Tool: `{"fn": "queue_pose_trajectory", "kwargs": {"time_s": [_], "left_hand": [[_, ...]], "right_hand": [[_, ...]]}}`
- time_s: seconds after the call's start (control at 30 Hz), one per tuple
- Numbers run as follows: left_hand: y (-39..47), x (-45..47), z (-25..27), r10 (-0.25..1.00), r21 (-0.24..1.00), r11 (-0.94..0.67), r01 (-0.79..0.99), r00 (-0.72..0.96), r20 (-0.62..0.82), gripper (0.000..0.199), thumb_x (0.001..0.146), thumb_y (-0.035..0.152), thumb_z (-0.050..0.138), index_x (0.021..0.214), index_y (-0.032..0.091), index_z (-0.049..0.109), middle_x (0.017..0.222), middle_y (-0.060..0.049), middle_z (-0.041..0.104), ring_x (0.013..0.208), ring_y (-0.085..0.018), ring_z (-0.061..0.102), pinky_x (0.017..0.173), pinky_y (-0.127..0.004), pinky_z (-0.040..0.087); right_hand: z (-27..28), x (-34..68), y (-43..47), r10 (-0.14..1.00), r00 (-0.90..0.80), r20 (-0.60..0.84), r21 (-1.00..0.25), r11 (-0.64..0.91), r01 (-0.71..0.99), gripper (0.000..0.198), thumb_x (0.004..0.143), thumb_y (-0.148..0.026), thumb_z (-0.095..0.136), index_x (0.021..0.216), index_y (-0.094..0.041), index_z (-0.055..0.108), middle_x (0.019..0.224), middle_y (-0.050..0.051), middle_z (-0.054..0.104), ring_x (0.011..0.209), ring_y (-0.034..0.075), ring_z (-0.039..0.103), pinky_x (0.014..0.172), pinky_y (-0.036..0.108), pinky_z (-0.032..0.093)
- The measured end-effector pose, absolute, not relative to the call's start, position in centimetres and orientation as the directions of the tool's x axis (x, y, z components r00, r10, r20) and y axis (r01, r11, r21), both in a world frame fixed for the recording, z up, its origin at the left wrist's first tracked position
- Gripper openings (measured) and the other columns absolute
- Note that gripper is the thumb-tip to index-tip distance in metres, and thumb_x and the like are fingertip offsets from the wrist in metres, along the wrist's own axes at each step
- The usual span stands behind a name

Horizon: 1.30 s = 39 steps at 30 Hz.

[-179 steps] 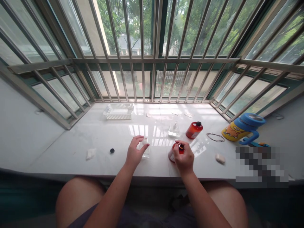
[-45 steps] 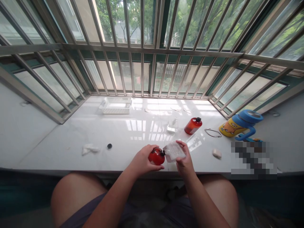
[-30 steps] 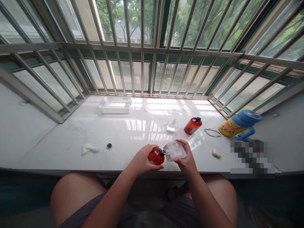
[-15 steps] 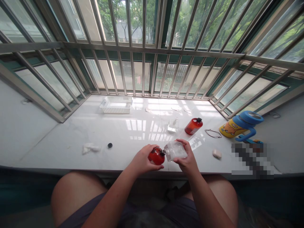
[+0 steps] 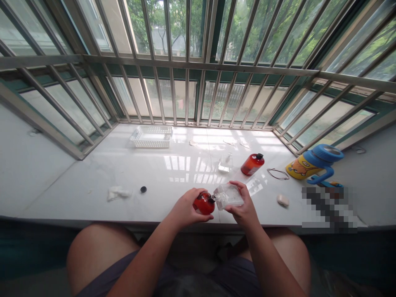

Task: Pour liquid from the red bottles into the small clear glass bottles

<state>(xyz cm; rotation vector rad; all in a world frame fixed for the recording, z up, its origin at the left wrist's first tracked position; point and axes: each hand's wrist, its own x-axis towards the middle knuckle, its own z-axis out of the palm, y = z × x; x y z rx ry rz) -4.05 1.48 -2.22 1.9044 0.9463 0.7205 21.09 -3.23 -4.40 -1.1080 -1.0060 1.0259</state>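
My left hand (image 5: 188, 208) is wrapped round a red bottle (image 5: 204, 203), which tilts to the right over the front of the white sill. Its black neck meets the mouth of a clear square bottle (image 5: 229, 196). That clear bottle lies tipped toward the left, gripped between the thumb and fingers of my right hand (image 5: 246, 206). Whether liquid passes between the two mouths is too small to tell. A small black cap (image 5: 143, 189) rests on the sill to the left of my hands.
Behind my hands are a small clear bottle (image 5: 225, 163) and a second red bottle (image 5: 252, 164). A cord loop (image 5: 277, 174), a pale case (image 5: 282, 201) and a blue-yellow flask (image 5: 309, 163) lie rightward. Crumpled white plastic (image 5: 118, 193) and a white basket (image 5: 152, 137) are leftward. Metal bars (image 5: 198, 64) close the back.
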Motion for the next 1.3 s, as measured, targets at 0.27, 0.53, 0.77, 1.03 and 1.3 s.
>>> {"fn": "queue_pose_trajectory", "kwargs": {"time_s": [0.27,0.53,0.77,1.03,1.3], "left_hand": [[1.5,-4.1,-2.2,0.833,0.887,-0.327,0.326,0.542,0.108,0.079,0.063,0.045,0.099,0.133,0.03,0.066,0.127,-0.007,0.071,0.116,-0.031,0.07,0.107,-0.043,0.055],[1.5,-4.3,-2.5,0.83,0.888,-0.331,0.32,0.546,0.113,0.081,0.063,0.046,0.099,0.135,0.029,0.064,0.128,-0.007,0.071,0.117,-0.031,0.069,0.106,-0.043,0.054],[1.6,-4.3,-2.7,0.827,0.884,-0.337,0.324,0.551,0.113,0.081,0.063,0.046,0.099,0.135,0.029,0.064,0.129,-0.006,0.07,0.118,-0.031,0.069,0.107,-0.043,0.054],[1.6,-4.4,-2.8,0.828,0.887,-0.329,0.322,0.55,0.108,0.082,0.064,0.048,0.098,0.136,0.03,0.063,0.131,-0.007,0.07,0.119,-0.031,0.068,0.107,-0.043,0.054],[1.7,-4.4,-2.8,0.828,0.887,-0.33,0.323,0.55,0.108,0.081,0.064,0.048,0.098,0.135,0.03,0.064,0.132,-0.007,0.07,0.12,-0.031,0.068,0.108,-0.043,0.054]], "right_hand": [[-4.2,21.2,-3.2,0.97,0.199,0.14,-0.988,0.15,-0.038,0.088,0.056,-0.04,0.103,0.134,-0.032,0.063,0.127,0.007,0.068,0.111,0.033,0.067,0.097,0.047,0.055],[-4.0,21.0,-3.4,0.959,0.215,0.187,-0.982,0.184,0.03,0.087,0.06,-0.042,0.101,0.136,-0.032,0.061,0.13,0.008,0.066,0.118,0.035,0.063,0.107,0.055,0.051],[-5.0,21.6,-3.2,0.956,0.165,0.242,-0.963,0.217,0.159,0.091,0.065,-0.056,0.098,0.14,-0.035,0.053,0.137,0.008,0.063,0.126,0.036,0.063,0.108,0.056,0.052],[-4.8,21.4,-3.2,0.948,0.174,0.268,-0.959,0.245,0.14,0.093,0.064,-0.057,0.1,0.141,-0.033,0.053,0.136,0.008,0.064,0.118,0.034,0.067,0.1,0.047,0.056],[-4.6,21.4,-3.2,0.936,0.191,0.297,-0.952,0.273,0.141,0.093,0.064,-0.054,0.101,0.141,-0.031,0.054,0.136,0.009,0.065,0.122,0.034,0.066,0.103,0.046,0.055]]}}
